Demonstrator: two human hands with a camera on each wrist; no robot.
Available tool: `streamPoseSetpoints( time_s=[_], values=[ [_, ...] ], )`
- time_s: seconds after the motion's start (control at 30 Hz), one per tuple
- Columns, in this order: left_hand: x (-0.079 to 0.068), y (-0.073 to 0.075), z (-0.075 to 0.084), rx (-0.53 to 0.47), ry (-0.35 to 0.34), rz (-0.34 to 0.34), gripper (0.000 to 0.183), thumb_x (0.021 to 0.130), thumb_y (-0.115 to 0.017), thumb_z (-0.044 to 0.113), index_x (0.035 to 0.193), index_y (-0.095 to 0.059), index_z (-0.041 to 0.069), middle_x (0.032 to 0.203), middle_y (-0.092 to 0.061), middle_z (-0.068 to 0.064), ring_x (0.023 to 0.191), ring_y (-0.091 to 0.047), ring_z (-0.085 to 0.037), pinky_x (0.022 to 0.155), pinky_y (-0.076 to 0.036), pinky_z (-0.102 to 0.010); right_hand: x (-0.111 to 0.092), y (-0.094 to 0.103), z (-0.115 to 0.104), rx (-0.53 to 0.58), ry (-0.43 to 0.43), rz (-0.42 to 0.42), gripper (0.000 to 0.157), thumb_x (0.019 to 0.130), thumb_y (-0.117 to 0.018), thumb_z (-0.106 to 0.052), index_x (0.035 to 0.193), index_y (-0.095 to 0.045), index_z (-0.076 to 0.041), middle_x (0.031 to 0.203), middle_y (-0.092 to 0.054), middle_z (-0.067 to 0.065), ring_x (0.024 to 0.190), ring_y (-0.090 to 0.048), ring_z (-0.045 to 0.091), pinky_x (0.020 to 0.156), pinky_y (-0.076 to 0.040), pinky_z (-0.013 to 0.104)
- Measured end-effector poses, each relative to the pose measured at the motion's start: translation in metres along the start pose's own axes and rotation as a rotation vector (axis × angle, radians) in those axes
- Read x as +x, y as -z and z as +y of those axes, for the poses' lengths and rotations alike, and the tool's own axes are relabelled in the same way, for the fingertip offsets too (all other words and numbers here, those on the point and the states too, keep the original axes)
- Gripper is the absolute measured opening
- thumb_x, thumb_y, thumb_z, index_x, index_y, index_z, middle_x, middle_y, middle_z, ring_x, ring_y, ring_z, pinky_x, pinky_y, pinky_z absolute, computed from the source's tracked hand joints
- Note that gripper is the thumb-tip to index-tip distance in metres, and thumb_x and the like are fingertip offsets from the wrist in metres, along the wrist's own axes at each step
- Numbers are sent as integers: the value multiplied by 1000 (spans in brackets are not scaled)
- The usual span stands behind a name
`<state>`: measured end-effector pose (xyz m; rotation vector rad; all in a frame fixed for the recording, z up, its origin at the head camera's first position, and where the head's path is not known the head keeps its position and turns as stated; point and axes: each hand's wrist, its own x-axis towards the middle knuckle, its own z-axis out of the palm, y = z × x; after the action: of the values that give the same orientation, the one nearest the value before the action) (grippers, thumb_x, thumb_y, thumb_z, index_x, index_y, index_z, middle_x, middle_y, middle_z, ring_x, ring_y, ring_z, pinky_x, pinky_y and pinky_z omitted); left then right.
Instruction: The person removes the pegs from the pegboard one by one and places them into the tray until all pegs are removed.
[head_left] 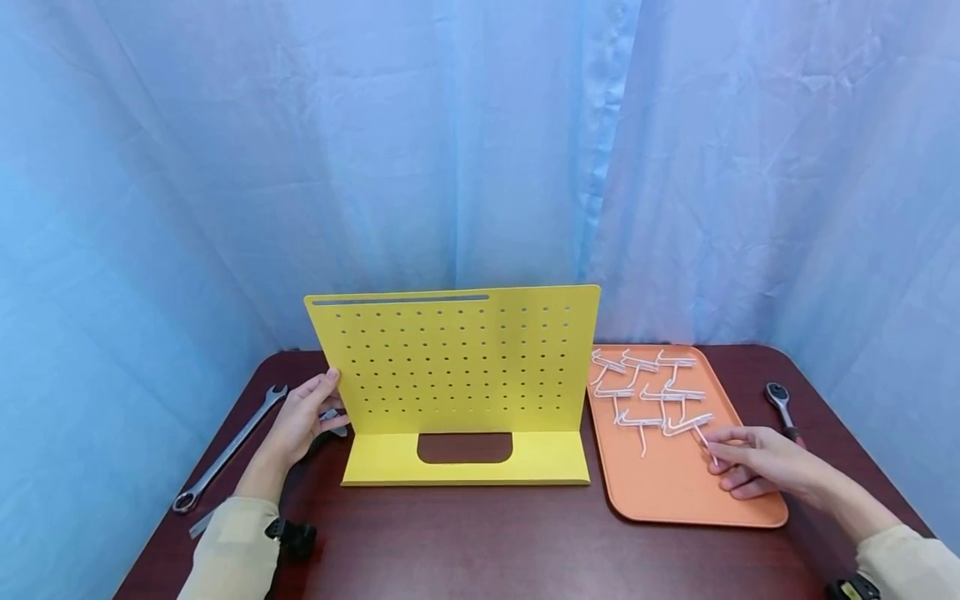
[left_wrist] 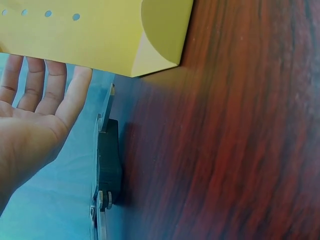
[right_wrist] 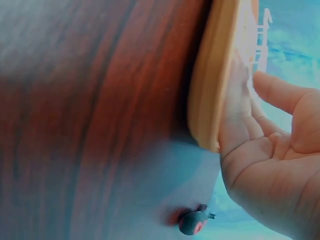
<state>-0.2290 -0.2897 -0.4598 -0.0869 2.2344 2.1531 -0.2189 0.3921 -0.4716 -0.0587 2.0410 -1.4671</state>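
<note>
A yellow pegboard (head_left: 457,392) with rows of small holes stands upright on its folded base in the middle of the table. My left hand (head_left: 303,417) holds its left edge, the thumb at the edge and other fingers partly behind it; in the left wrist view the fingers (left_wrist: 46,90) reach the board's edge. On the right lies an orange tray (head_left: 675,500) with several white wire pegboard hooks (head_left: 660,396). Over the tray's front right part, my right hand (head_left: 757,458) pinches the stem of the nearest hook (head_left: 705,440) between thumb and fingers.
Left of the board lies a combination wrench (head_left: 232,450), with a dark-handled metal tool (left_wrist: 107,160) near my left hand. A ratchet (head_left: 780,404) with a red and black handle is right of the tray. Pale blue curtains (head_left: 450,150) hang behind the table (head_left: 450,542).
</note>
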Motion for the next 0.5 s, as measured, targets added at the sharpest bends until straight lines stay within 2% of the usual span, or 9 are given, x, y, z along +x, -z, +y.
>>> streamPoseSetpoints(
  time_s=[0.17,0.3,0.4,0.43,0.5],
  values=[
    [-3,-1,0,32,15,30,40,101,-57,51,106,-69,14,103,-70,-2,98,-65,-22,87,-59,-41,-9,3,-6,-40,-1,-1,50,108,-52,-28,136,-43,14,96,-69,9,80,-70,23,69,-61,44],
    [-6,-3,6,150,-2,62,55,100,-57,56,117,-65,4,114,-68,-14,105,-66,-30,90,-57,-41,-21,6,-22,-122,44,32,49,109,-51,-26,135,-43,15,98,-69,13,80,-70,26,68,-61,45],
    [-11,-4,15,304,-36,105,68,98,-56,61,137,-55,5,128,-63,-19,116,-63,-34,97,-54,-45,-29,5,-40,-273,149,100,49,109,-52,-25,137,-46,14,101,-70,16,80,-70,22,67,-61,42],
    [-15,-5,19,363,-58,121,71,98,-56,61,143,-50,6,132,-61,-19,119,-61,-35,99,-52,-48,-32,4,-46,-356,190,143,48,108,-53,-27,137,-49,11,98,-69,15,74,-68,20,65,-59,39],
    [-23,-6,25,515,-138,166,75,99,-57,57,153,-40,9,140,-57,-20,126,-57,-37,101,-49,-54,-36,-1,-57,-567,315,279,42,106,-57,-28,134,-58,3,102,-71,15,77,-65,17,65,-56,36]
  ],
)
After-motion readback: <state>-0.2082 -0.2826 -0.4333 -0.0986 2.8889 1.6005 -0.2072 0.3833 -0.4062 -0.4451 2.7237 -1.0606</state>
